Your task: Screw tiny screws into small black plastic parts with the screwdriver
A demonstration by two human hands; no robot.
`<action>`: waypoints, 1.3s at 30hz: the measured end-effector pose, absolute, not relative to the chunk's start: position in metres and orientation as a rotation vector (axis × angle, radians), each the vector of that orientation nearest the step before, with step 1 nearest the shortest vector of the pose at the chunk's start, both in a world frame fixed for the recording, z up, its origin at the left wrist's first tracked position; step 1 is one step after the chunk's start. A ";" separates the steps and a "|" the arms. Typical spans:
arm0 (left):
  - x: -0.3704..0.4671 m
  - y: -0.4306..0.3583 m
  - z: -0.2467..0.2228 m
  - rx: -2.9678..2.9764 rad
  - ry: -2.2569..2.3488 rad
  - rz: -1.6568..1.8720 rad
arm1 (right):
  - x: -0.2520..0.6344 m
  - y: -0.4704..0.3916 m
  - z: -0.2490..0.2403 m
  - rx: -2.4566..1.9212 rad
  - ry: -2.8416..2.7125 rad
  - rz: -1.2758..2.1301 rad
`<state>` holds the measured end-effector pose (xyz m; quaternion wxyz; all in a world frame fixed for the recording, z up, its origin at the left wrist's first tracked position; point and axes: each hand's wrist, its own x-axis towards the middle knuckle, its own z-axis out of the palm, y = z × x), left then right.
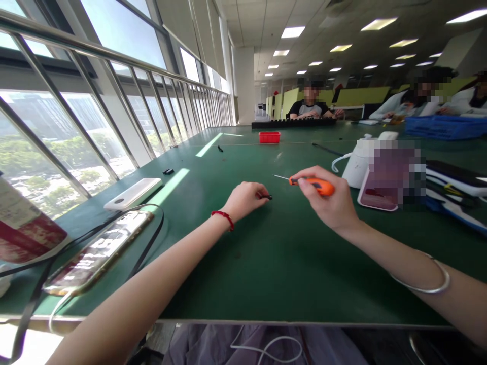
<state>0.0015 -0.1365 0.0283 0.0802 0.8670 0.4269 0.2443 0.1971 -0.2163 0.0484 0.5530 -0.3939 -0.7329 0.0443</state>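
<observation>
My left hand (249, 197) rests low over the green table (266, 274), its fingertips pinched on a small black part (267, 196) whose kind I cannot make out. Wrapped round the orange-and-black handle of a screwdriver (314, 186) is my right hand (331, 200). The screwdriver's thin metal shaft points left, above the table, with its tip apart from the black part. A red bracelet circles my left wrist, and a silver bangle my right forearm.
On the left lie a phone (101, 248) with a cable, a white oblong device (133, 193) and a cup (28, 223). A red box (269, 137) stands farther back. To the right are a propped phone (380, 185), a white container (357, 162) and a blue basket (445, 126). Several people sit beyond.
</observation>
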 end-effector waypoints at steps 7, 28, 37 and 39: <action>0.001 -0.138 0.007 2.550 1.159 0.812 | 0.207 -0.204 0.049 -1.039 -1.582 0.198; 0.004 -0.139 0.007 2.587 1.171 0.816 | 0.192 -0.216 0.035 -1.003 -1.745 0.143; 0.004 -0.137 0.006 2.590 1.157 0.815 | 0.192 -0.213 0.034 -1.020 -1.759 0.151; 0.003 -0.136 0.006 2.597 1.142 0.812 | 0.191 -0.214 0.035 -1.029 -1.760 0.153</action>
